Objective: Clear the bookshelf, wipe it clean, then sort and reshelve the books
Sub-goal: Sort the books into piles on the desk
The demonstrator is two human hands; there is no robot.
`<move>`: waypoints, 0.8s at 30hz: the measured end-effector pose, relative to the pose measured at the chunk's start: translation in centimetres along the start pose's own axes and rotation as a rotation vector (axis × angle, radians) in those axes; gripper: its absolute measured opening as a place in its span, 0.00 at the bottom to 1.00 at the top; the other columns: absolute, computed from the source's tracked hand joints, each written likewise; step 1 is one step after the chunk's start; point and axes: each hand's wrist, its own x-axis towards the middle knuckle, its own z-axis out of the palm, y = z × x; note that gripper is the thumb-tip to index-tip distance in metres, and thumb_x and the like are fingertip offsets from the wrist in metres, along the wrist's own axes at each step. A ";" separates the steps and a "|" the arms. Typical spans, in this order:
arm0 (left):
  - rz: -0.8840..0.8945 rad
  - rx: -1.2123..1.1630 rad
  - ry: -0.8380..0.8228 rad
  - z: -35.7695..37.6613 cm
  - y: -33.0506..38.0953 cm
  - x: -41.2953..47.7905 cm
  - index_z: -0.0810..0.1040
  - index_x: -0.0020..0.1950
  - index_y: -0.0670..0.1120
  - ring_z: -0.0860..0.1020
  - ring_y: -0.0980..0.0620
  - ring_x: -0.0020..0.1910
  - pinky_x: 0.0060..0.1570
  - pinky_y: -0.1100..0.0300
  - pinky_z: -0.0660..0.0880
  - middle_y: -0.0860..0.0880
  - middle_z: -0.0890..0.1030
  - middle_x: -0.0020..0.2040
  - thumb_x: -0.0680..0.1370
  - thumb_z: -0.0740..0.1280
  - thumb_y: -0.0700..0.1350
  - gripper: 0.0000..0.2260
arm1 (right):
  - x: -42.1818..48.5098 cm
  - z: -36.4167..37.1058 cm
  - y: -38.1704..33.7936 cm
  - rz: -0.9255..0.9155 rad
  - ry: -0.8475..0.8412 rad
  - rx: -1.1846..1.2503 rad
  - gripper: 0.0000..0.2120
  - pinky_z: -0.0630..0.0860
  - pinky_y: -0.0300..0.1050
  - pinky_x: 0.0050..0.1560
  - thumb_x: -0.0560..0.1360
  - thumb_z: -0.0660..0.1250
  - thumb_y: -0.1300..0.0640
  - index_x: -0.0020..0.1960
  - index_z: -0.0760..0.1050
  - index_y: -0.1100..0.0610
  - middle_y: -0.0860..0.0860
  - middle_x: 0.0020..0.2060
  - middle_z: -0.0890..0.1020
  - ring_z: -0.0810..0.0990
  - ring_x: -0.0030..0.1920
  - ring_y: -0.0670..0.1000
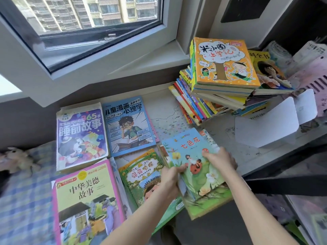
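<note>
A small stack of picture books, topped by a light-blue one with a ladybird on its cover (189, 152), is held low at the centre right by both hands. My left hand (172, 181) grips its left edge, thumb on the cover. My right hand (220, 159) holds the right edge. To the left, several books lie flat with covers up: a purple one (80, 137), a blue comic one (128, 126), a pink-edged yellow one (85, 204) and a green one (141, 172). A tall leaning pile topped by an orange book (224, 63) stands at the back right.
The books lie on a grey desk (166, 110) under a window (85, 23). White bookends (269, 121) stand at the right. A dark shelf frame (286, 174) runs along the right edge. A soft toy (19, 158) rests on checked cloth at the left.
</note>
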 end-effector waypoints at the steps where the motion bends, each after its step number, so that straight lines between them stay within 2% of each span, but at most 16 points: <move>1: -0.015 0.004 -0.022 0.3 -0.6 0.8 0.77 0.55 0.36 0.84 0.45 0.42 0.40 0.51 0.81 0.42 0.85 0.45 0.73 0.67 0.29 0.11 | 0.5 -0.4 0.1 -0.005 0.014 0.003 0.29 0.68 0.54 0.61 0.68 0.68 0.40 0.62 0.71 0.55 0.57 0.59 0.77 0.74 0.60 0.60; 5: -0.032 0.263 0.053 2.0 -1.3 2.7 0.68 0.66 0.35 0.79 0.44 0.55 0.47 0.53 0.77 0.39 0.78 0.60 0.75 0.68 0.34 0.20 | 2.1 -0.4 0.5 -0.023 0.010 0.026 0.25 0.72 0.54 0.60 0.66 0.70 0.46 0.60 0.71 0.54 0.56 0.57 0.78 0.76 0.57 0.60; 8: -0.071 0.771 0.036 3.6 1.2 2.0 0.61 0.71 0.34 0.75 0.44 0.59 0.59 0.50 0.73 0.40 0.72 0.63 0.78 0.66 0.42 0.26 | 2.8 -0.3 1.3 -0.005 0.001 0.079 0.25 0.74 0.53 0.58 0.66 0.72 0.47 0.60 0.72 0.54 0.55 0.56 0.79 0.77 0.55 0.59; 10: -0.122 1.090 -0.075 4.0 3.5 1.3 0.60 0.72 0.33 0.76 0.40 0.61 0.60 0.48 0.75 0.37 0.70 0.67 0.82 0.60 0.46 0.24 | 3.0 -0.4 1.6 -0.019 -0.020 0.069 0.27 0.75 0.53 0.57 0.67 0.72 0.47 0.63 0.71 0.54 0.56 0.57 0.78 0.77 0.56 0.59; 11: -0.115 1.181 -0.101 4.0 4.9 1.0 0.62 0.71 0.33 0.79 0.39 0.57 0.57 0.48 0.77 0.35 0.72 0.65 0.83 0.58 0.46 0.22 | 3.0 -0.7 1.5 -0.028 -0.017 0.035 0.28 0.74 0.53 0.58 0.69 0.72 0.48 0.65 0.70 0.54 0.56 0.59 0.77 0.76 0.57 0.59; 12: -0.081 1.229 -0.087 3.9 6.2 0.7 0.64 0.69 0.32 0.82 0.41 0.48 0.51 0.50 0.80 0.35 0.77 0.57 0.83 0.57 0.45 0.20 | 2.8 -1.3 1.1 -0.049 0.019 -0.006 0.27 0.74 0.53 0.59 0.71 0.71 0.48 0.67 0.69 0.55 0.57 0.61 0.76 0.75 0.59 0.60; 13: -0.028 1.233 -0.059 3.7 7.7 0.6 0.67 0.66 0.31 0.82 0.45 0.36 0.45 0.52 0.81 0.37 0.78 0.46 0.83 0.57 0.43 0.18 | 2.4 -2.2 0.5 -0.077 0.093 -0.013 0.26 0.74 0.53 0.58 0.73 0.69 0.50 0.68 0.69 0.56 0.58 0.63 0.75 0.75 0.60 0.60; 14: 0.036 1.208 -0.038 3.6 9.1 0.5 0.70 0.63 0.31 0.79 0.48 0.29 0.39 0.53 0.82 0.40 0.77 0.39 0.82 0.58 0.42 0.16 | 2.0 -3.3 -0.1 -0.106 0.182 0.035 0.23 0.75 0.52 0.56 0.75 0.67 0.52 0.68 0.70 0.56 0.58 0.63 0.75 0.75 0.60 0.61; 15: 0.102 1.159 -0.027 3.7 10.5 0.4 0.72 0.59 0.32 0.78 0.49 0.26 0.37 0.53 0.82 0.41 0.76 0.36 0.82 0.58 0.41 0.13 | 1.4 -4.7 -0.8 -0.133 0.281 0.132 0.19 0.75 0.51 0.53 0.77 0.65 0.54 0.66 0.72 0.57 0.58 0.61 0.77 0.76 0.57 0.61; 18: 0.336 0.919 0.004 4.8 14.3 -1.1 0.72 0.48 0.37 0.77 0.50 0.28 0.34 0.59 0.80 0.41 0.76 0.39 0.81 0.58 0.40 0.07 | -0.8 -9.3 -3.1 -0.201 0.554 0.462 0.10 0.69 0.45 0.43 0.80 0.60 0.57 0.58 0.76 0.58 0.54 0.50 0.80 0.76 0.47 0.56; 20: 0.477 0.770 0.008 6.2 16.0 -2.1 0.73 0.46 0.37 0.77 0.50 0.32 0.36 0.60 0.79 0.42 0.77 0.38 0.82 0.57 0.42 0.10 | -1.6 -12.0 -4.8 -0.238 0.650 0.602 0.12 0.67 0.44 0.41 0.81 0.58 0.53 0.56 0.75 0.59 0.51 0.44 0.79 0.76 0.45 0.54; 22: 0.574 0.660 -0.022 8.0 17.1 -2.8 0.74 0.45 0.39 0.77 0.50 0.34 0.39 0.60 0.78 0.44 0.77 0.38 0.82 0.57 0.47 0.14 | -1.2 -14.0 -6.5 -0.263 0.660 0.628 0.17 0.65 0.44 0.37 0.81 0.57 0.47 0.59 0.73 0.60 0.51 0.42 0.79 0.76 0.44 0.55; 24: 0.642 0.581 -0.049 10.0 18.1 -3.2 0.74 0.47 0.40 0.76 0.51 0.35 0.38 0.61 0.77 0.44 0.77 0.39 0.83 0.57 0.51 0.16 | -0.4 -15.6 -8.1 -0.246 0.608 0.543 0.21 0.65 0.44 0.37 0.80 0.57 0.43 0.59 0.74 0.60 0.53 0.46 0.79 0.76 0.46 0.57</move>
